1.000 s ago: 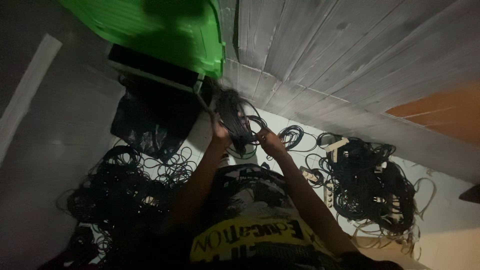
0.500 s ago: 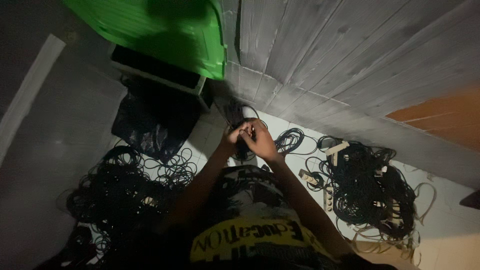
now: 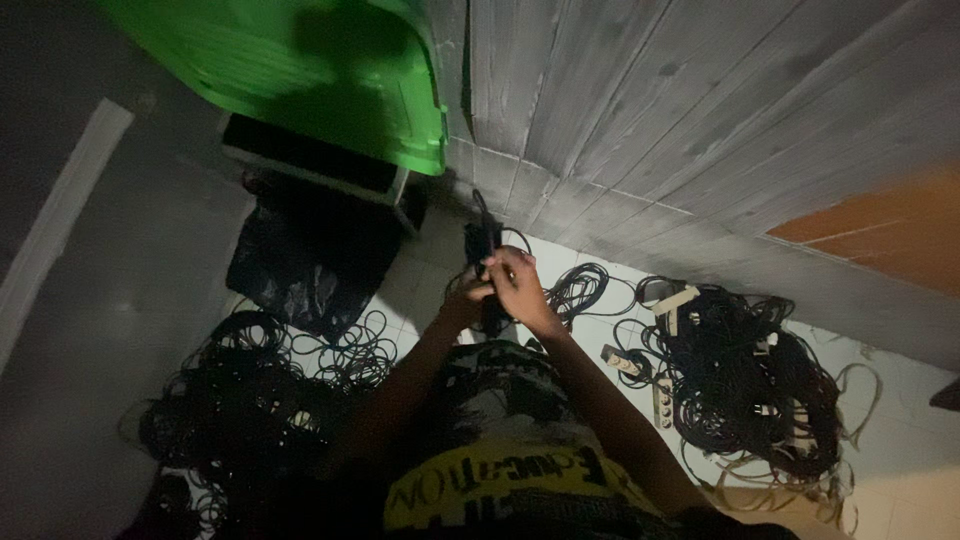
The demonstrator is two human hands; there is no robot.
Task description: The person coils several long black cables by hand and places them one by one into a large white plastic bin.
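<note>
Both my hands meet in front of me on a bundle of black cable that sticks up toward the wooden wall. My right hand wraps its fingers around the bundle from the right. Partly hidden behind it, my left hand grips the lower part of the same bundle. A loop of the cable hangs down between my forearms. The dim light hides the cable's ends.
A large tangle of black cables with pale power strips lies on the white floor at right. Another cable heap lies at left, near a black plastic bag. A green plastic object sits above a dark box. Grey plank wall ahead.
My hands have come together and closed around the cable bundle, which now stands narrower and more upright than a second ago. The view has shifted slightly.
</note>
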